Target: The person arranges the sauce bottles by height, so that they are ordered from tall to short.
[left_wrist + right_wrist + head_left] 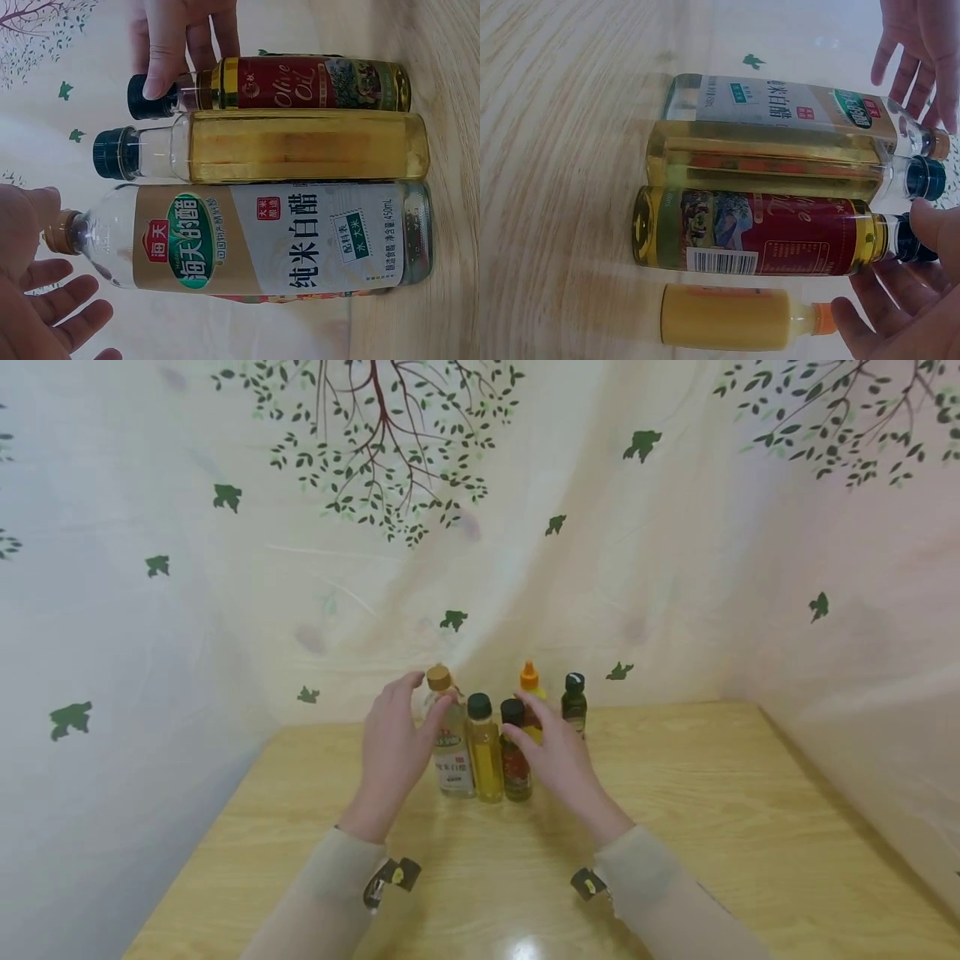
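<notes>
A clear white rice vinegar bottle with a tan cap stands upright on the left of a close row. My left hand is at its neck, thumb by the cap and fingers spread beyond it. In the middle stands a slim bottle of yellow liquid with a dark green cap, which neither hand holds. My right hand has its thumb on the black cap of the olive oil bottle, with fingers behind the neck. That bottle is upright at the row's right end.
Behind the olive oil, a yellow squeeze bottle with an orange tip stands upright. A small dark green bottle is farther right. All stand on a wooden table before a leaf-patterned cloth.
</notes>
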